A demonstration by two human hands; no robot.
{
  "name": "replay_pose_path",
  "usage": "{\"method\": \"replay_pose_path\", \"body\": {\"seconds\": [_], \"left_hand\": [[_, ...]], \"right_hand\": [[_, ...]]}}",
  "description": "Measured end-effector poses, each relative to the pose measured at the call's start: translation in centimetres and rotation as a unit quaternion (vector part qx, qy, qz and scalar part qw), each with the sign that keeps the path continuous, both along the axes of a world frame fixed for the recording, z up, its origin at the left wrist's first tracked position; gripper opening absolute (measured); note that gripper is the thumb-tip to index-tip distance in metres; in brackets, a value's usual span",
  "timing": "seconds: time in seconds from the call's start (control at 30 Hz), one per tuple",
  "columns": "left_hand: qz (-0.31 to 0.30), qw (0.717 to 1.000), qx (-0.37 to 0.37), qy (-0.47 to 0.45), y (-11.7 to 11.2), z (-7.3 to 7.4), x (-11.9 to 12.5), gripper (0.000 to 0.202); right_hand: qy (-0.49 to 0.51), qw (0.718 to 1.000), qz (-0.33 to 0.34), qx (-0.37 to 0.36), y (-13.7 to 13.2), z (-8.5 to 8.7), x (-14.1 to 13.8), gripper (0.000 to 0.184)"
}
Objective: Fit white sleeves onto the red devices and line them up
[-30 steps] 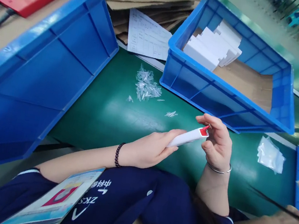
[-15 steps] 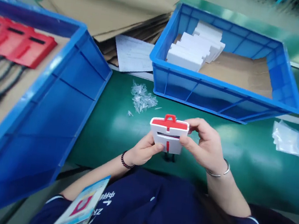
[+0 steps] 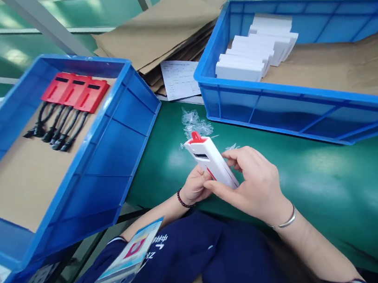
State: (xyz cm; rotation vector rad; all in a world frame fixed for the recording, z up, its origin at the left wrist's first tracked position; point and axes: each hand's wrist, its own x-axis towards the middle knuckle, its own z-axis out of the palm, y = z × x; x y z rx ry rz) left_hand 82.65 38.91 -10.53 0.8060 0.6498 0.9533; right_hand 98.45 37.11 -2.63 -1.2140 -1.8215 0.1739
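Both my hands hold a flat white case with a red top and loop (image 3: pixel 208 157) over the green table (image 3: pixel 327 179). My left hand (image 3: pixel 196 185) grips it from below with curled fingers. My right hand (image 3: pixel 251 183) clasps its right side, fingers wrapped along the edge. The case is tilted, its red end pointing up and left. Just beyond it lies a small heap of clear plastic bits (image 3: pixel 196 123).
A blue crate (image 3: pixel 122 118) at left holds three red cases with black cords (image 3: pixel 74 92) on cardboard. A second blue crate (image 3: pixel 302 110) at the back right holds stacked white cases (image 3: pixel 254 52). Brown cardboard sheets (image 3: pixel 165 30) and a printed paper (image 3: pixel 180 78) lie behind.
The case has turned from facing me upright to tilted on edge, red end up-left. The view has swung left, so the left crate's contents now show.
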Motion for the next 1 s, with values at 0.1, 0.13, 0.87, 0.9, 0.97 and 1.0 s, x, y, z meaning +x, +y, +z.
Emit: {"method": "replay_pose_path", "body": {"seconds": [0.1, 0.13, 0.87, 0.9, 0.97, 1.0], "left_hand": [[0.014, 1.000, -0.011, -0.002, 0.0, 0.1, 0.3, 0.051], [0.018, 1.000, -0.008, -0.001, -0.1, 0.1, 0.4, 0.049], [0.043, 0.996, -0.062, -0.041, 0.6, 0.4, 1.3, 0.059], [0.047, 0.997, -0.046, -0.030, 0.9, 0.6, 1.1, 0.059], [0.055, 0.998, 0.013, 0.017, 1.3, 1.5, 0.4, 0.054], [0.053, 0.994, 0.062, 0.068, 1.4, 2.2, 0.0, 0.050]], "right_hand": [[-0.026, 0.999, -0.011, 0.014, -0.4, -0.2, 0.0, 0.021], [-0.024, 0.999, -0.008, 0.020, -0.4, -0.2, -0.1, 0.021], [-0.024, 0.998, -0.011, 0.049, -1.4, -1.6, -0.6, 0.030], [-0.021, 0.999, -0.009, 0.030, -1.4, -1.8, -0.4, 0.028], [0.013, 1.000, 0.005, -0.020, -1.2, -2.5, 0.5, 0.024], [0.045, 0.998, 0.014, -0.044, -1.0, -2.8, 1.2, 0.028]]}}
